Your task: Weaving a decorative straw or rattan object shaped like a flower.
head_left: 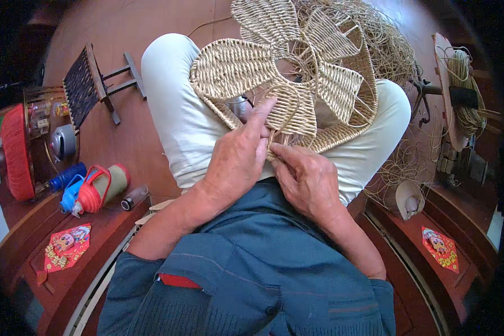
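A flower-shaped piece of woven cord [266, 59] rests across a seated worker's lap, directly ahead of two bare hands busy at its near edge. The left hand [235, 154] is nearly closed on the weave, its forefinger stretched along the nearest petal; the right hand [308, 173], fingers bent, pinches the strands just beside it. Pale trousers [176, 106] flank the work. Beyond the hands and to the right, a tangled heap of cord [389, 53] covers the floor [168, 19]; farther right hangs a coil of cord [459, 75]. Well to the left of the hands stand a dark-seated stool [81, 84] and, nearer the worker, a red-and-khaki flask [103, 187] lying on its side.
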`<move>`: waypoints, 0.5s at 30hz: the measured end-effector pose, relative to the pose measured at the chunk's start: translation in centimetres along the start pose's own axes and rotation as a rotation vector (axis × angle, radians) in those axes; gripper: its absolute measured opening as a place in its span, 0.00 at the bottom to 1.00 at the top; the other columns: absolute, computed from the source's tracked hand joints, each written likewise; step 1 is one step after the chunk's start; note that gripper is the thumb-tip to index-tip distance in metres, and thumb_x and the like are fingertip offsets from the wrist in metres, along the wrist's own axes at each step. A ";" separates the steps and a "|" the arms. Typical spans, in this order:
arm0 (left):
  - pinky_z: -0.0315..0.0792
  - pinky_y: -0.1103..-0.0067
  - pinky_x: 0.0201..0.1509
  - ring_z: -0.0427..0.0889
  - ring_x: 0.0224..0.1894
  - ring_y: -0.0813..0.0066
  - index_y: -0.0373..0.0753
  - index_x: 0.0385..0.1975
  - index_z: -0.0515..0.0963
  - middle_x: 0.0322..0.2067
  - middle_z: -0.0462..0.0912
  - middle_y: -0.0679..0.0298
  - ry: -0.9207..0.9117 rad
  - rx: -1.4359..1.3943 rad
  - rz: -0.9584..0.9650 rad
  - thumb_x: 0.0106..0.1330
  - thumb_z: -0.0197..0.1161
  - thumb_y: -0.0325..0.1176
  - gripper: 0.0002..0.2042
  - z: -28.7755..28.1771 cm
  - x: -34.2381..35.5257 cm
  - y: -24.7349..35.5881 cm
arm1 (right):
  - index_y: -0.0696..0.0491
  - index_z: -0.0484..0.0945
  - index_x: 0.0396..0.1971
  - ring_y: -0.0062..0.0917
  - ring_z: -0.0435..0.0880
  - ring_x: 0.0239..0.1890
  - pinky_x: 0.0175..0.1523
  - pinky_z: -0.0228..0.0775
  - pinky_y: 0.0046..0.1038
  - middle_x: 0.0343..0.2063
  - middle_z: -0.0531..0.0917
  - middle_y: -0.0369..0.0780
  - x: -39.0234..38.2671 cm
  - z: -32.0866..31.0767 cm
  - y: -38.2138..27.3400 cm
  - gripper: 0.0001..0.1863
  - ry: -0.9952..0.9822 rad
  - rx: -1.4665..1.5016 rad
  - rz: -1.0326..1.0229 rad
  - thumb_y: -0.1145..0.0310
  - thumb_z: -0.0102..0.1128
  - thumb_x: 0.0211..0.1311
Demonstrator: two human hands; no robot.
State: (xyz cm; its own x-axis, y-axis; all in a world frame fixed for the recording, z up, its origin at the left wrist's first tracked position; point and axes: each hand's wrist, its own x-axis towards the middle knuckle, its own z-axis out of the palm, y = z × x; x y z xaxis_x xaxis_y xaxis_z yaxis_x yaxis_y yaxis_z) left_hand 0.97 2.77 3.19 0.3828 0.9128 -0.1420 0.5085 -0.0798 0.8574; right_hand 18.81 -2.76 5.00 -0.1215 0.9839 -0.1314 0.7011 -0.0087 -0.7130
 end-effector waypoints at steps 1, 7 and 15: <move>0.82 0.62 0.44 0.90 0.35 0.54 0.46 0.77 0.68 0.38 0.87 0.52 0.063 0.038 0.074 0.71 0.61 0.19 0.33 0.3 -0.2 0.0 | 0.53 0.89 0.53 0.46 0.90 0.38 0.44 0.81 0.43 0.35 0.89 0.48 -0.2 0.1 0.1 0.15 -0.001 0.000 0.001 0.70 0.69 0.68; 0.67 0.83 0.21 0.74 0.20 0.84 0.37 0.66 0.71 0.41 0.87 0.61 0.117 -0.890 -0.399 0.69 0.65 0.17 0.25 0.0 -2.4 -0.5 | 0.52 0.89 0.51 0.44 0.90 0.36 0.42 0.82 0.42 0.35 0.90 0.46 -0.2 0.9 -0.2 0.14 0.089 -0.011 -0.043 0.70 0.71 0.67; 0.58 0.87 0.20 0.62 0.18 0.89 0.35 0.59 0.77 0.32 0.79 0.70 0.123 -1.248 -0.447 0.78 0.62 0.42 0.18 -10.5 -2.3 -3.7 | 0.52 0.89 0.50 0.41 0.88 0.32 0.39 0.80 0.41 0.31 0.88 0.43 -0.4 1.2 0.3 0.14 0.152 -0.030 -0.093 0.70 0.74 0.65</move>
State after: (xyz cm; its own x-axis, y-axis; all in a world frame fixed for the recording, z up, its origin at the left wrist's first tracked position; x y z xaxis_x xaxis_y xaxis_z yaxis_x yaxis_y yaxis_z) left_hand -9.90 5.19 5.58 0.2640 0.7992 -0.5399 -0.4974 0.5924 0.6338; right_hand 18.24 -3.39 4.05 -0.0812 0.9958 0.0412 0.7127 0.0870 -0.6961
